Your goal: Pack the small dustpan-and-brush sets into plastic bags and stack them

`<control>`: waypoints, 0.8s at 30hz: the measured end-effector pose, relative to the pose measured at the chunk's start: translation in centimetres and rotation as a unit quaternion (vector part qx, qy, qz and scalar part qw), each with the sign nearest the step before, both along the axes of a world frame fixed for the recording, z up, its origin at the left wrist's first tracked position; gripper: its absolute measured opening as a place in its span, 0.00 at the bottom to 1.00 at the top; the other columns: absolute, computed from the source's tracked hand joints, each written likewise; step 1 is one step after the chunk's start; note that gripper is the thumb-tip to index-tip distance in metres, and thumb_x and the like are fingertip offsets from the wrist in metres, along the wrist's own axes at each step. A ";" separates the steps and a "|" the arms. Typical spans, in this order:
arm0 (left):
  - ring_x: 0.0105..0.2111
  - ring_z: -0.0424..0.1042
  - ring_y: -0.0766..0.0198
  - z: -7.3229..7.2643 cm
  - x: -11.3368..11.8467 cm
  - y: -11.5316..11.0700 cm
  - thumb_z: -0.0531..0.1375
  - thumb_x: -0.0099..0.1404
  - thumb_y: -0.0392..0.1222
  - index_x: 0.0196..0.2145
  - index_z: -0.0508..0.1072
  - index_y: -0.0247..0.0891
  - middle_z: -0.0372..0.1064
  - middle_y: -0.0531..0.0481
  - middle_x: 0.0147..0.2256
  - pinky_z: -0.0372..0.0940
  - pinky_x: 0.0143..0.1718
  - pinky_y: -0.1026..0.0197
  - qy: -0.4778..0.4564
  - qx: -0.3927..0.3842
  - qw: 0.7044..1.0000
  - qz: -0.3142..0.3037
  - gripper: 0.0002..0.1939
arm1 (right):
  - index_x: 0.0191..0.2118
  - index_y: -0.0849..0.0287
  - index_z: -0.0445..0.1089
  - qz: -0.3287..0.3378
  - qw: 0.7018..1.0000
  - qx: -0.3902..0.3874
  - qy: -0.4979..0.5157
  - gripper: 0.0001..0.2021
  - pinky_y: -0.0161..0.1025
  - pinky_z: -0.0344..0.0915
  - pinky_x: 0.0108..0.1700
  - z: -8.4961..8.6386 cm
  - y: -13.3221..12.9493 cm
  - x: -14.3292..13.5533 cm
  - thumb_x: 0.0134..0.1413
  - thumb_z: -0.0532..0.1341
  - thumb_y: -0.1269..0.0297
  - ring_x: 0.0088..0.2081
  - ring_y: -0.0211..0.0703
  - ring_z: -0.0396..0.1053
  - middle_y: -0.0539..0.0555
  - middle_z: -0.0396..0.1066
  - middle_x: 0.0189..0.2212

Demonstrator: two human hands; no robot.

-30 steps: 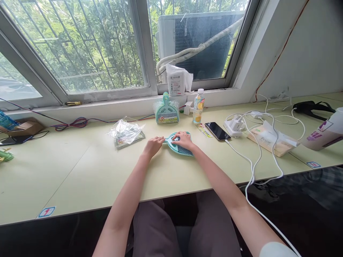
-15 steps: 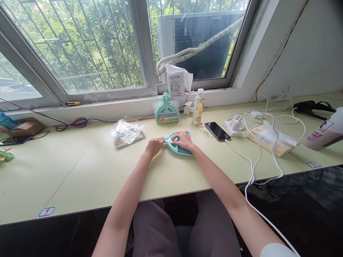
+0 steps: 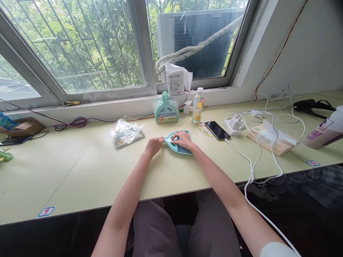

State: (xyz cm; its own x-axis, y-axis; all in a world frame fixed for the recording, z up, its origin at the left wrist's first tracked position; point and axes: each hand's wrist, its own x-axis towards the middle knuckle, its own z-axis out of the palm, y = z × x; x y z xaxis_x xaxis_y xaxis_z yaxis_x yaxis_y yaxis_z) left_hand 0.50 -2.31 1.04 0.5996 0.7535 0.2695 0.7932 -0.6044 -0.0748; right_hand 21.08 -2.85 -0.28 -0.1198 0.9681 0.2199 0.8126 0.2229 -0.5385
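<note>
- The left hand (image 3: 154, 146) is closed around the handle end of the teal brush-and-dustpan set (image 3: 180, 149).
- The right hand (image 3: 182, 138), fingers bent and partly spread, rests over the set's middle; whether it grips cannot be told.
- The set lies on the desk (image 3: 107, 178), in front of the person, handle pointing left.
- Crumpled clear plastic (image 3: 124, 129) lies left of it; a phone (image 3: 217, 130) lies to the right.

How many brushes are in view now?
2: the near brush, held by the left hand with the right hand on it; the wrapped brush, upright by the sill. More may be hidden behind it.
</note>
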 end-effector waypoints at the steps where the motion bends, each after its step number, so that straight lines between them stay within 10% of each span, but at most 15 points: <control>1: 0.34 0.76 0.52 0.1 0.0 0.0 0.46 0.68 0.31 0.40 0.74 0.32 0.75 0.36 0.32 0.64 0.37 0.56 0.006 0.002 1.000 -0.001 0.17 | 0.36 0.49 0.76 0.001 1.000 -0.001 0.000 0.09 0.50 0.52 0.53 0.0 0.0 0.0 0.50 0.65 0.53 0.55 0.54 0.59 0.52 0.69 0.50; 17: 0.44 0.73 0.54 -1.2 -1.1 0.6 0.48 0.67 0.30 0.42 0.75 0.39 0.75 0.41 0.43 0.64 0.46 0.52 -0.071 0.030 0.997 -0.022 0.18 | 0.38 0.51 0.76 -0.007 0.998 0.030 -0.051 0.11 0.51 0.51 0.53 0.2 -0.4 -0.9 0.51 0.62 0.53 0.52 0.53 0.60 0.53 0.74 0.44; 24: 0.64 0.52 0.52 -0.5 1.1 -0.4 0.53 0.67 0.43 0.64 0.54 0.41 0.51 0.40 0.64 0.59 0.58 0.49 -0.394 -0.028 0.918 0.033 0.29 | 0.37 0.52 0.75 -0.115 0.988 0.102 -0.008 0.12 0.48 0.51 0.52 1.1 -0.6 -1.1 0.53 0.61 0.50 0.50 0.51 0.62 0.54 0.74 0.44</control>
